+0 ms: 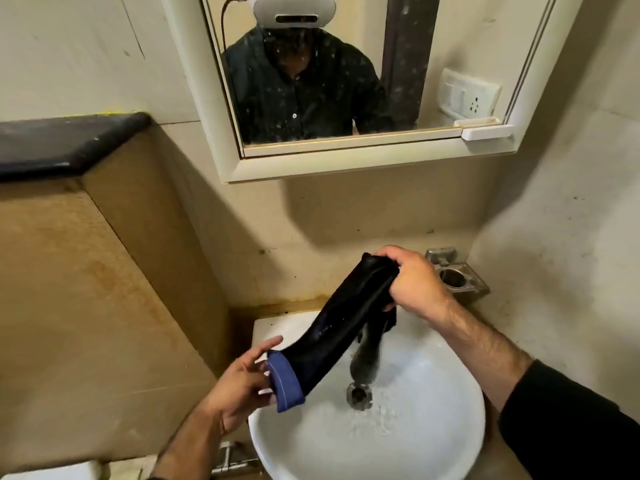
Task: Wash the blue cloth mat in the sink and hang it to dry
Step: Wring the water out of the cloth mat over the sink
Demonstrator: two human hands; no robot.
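The blue cloth mat is wet and dark, stretched slantwise above the white sink. Its lower end shows a dry brighter blue edge. My right hand grips the mat's upper end in a fist, up near the wall. My left hand holds the lower blue end over the sink's left rim, fingers partly straight behind the cloth. A loose part of the mat hangs down from my right hand toward the drain. Water wets the basin around the drain. The tap is hidden behind the cloth.
A metal soap holder is fixed to the wall right of my right hand. A white-framed mirror hangs above the sink, and a black ledge sits at the upper left. Brown tiled wall fills the left side.
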